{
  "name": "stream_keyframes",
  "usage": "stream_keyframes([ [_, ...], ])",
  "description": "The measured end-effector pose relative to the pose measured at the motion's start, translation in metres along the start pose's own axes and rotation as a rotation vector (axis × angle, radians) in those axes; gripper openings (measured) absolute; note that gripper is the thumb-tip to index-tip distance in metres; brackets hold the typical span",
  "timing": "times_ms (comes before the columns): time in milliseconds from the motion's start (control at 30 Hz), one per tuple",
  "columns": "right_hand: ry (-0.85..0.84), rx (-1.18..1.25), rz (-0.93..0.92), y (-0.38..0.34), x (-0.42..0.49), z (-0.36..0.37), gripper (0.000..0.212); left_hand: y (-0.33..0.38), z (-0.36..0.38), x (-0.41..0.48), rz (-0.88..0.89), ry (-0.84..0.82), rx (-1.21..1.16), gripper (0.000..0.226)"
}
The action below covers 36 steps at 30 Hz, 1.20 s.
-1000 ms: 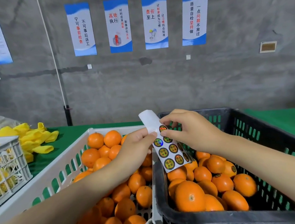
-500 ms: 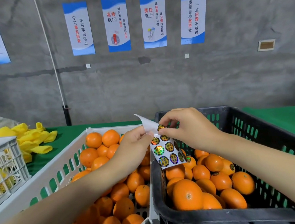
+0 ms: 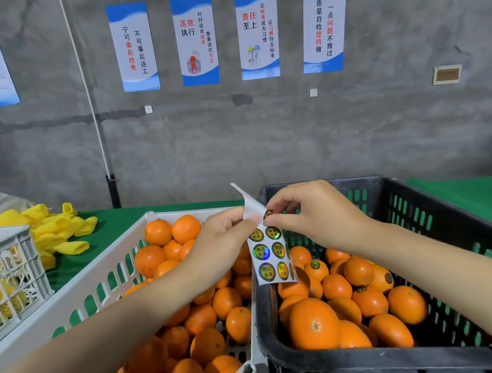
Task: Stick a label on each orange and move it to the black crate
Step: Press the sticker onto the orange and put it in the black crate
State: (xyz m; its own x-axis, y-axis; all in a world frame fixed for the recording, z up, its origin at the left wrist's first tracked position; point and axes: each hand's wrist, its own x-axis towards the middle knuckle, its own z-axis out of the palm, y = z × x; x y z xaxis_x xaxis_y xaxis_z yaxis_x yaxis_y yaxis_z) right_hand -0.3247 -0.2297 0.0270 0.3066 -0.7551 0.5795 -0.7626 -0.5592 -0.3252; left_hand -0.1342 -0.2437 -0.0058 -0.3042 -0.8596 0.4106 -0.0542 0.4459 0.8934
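Note:
My left hand [image 3: 219, 241] pinches a white label sheet [image 3: 269, 258] carrying several round holographic stickers; the sheet hangs over the gap between the two crates. My right hand [image 3: 314, 213] pinches one sticker [image 3: 268, 215] at the sheet's top row, thumb and forefinger closed on its edge. The white crate [image 3: 79, 290] on the left holds several unlabelled oranges [image 3: 186, 229]. The black crate [image 3: 435, 215] on the right holds several oranges [image 3: 314, 323], some showing dark round labels.
A smaller white basket [image 3: 10, 275] with yellow foam nets inside stands at the far left. More yellow foam nets [image 3: 57, 230] lie on the green table cover [image 3: 118, 223] behind it. A grey wall with posters rises behind the table.
The sheet's free top end has curled back and its lower part hangs straighter. My right hand's fingers have closed tighter on the top sticker. Both hands stay in nearly the same place.

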Motion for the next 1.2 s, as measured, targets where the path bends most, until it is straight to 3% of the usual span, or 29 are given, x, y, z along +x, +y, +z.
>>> stream_keyframes([
  [267,0.027,-0.025,-0.001,-0.003,0.000,-0.001,0.012,-0.001,-0.002,0.000,-0.001,-0.006,0.039,0.022],
  [433,0.014,0.009,0.021,-0.006,0.000,-0.002,0.019,-0.001,0.000,-0.001,0.001,0.001,0.041,0.023],
  [600,0.025,0.111,0.038,-0.003,0.001,-0.002,0.007,-0.001,-0.001,0.002,-0.072,-0.003,0.005,0.020],
  [867,0.086,0.116,-0.025,-0.005,0.001,-0.003,0.008,-0.007,-0.001,0.005,-0.246,0.045,0.005,0.022],
  [1000,0.117,0.380,0.090,-0.009,0.003,-0.006,0.010,-0.006,0.001,-0.001,-0.101,-0.119,-0.011,0.018],
  [1200,0.102,0.323,0.100,-0.011,0.000,-0.003,0.019,-0.002,0.006,-0.007,-0.007,-0.290,-0.034,0.027],
])
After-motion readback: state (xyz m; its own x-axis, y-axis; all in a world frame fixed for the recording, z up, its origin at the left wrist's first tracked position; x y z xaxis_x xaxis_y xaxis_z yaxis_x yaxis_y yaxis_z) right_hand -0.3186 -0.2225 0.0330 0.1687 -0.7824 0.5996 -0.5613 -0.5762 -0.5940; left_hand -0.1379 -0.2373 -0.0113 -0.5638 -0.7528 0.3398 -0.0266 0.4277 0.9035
